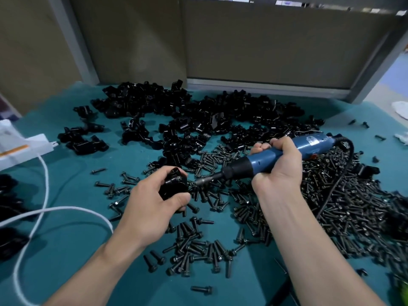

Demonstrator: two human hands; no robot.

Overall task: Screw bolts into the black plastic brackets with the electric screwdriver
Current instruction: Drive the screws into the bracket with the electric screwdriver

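My left hand grips a black plastic bracket just above the table, with a bolt head showing on its upper face. My right hand is wrapped round the blue electric screwdriver, which lies nearly level and points left. Its metal bit ends a short way right of the bracket, apart from it. Loose black bolts lie scattered under and around both hands.
A big heap of black brackets covers the far half of the teal table. More bolts pile up at the right. The screwdriver's black cord runs over them. A white cable loops at the left beside a white box.
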